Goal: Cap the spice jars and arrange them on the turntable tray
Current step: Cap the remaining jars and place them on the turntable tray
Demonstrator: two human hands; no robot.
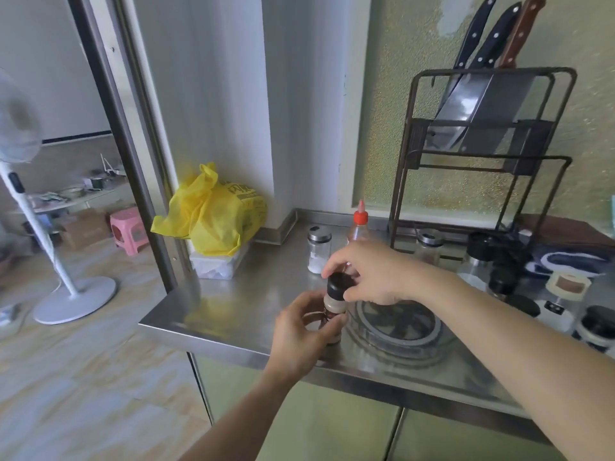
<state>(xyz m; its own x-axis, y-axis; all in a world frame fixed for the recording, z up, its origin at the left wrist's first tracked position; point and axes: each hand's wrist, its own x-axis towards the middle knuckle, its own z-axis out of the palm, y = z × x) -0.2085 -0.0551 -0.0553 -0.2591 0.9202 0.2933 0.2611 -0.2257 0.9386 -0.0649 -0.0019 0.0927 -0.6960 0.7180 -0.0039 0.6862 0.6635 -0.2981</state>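
A small spice jar [333,311] stands on the steel counter just left of the clear turntable tray [399,341]. My left hand [301,331] is wrapped around the jar's body. A black cap [337,285] sits on the jar's top, and my right hand [372,272] pinches it from above. Behind them stand a glass jar of white powder with a metal lid [318,249] and another metal-lidded jar [429,246]. At the right, several more jars and loose black caps [506,277] are clustered together.
A red-capped squeeze bottle [359,224] stands behind my right hand. A knife rack [479,154] with knives is at the back. A yellow plastic bag [213,214] lies on a plastic box at the counter's left end. The counter edge [206,337] drops to the floor at left.
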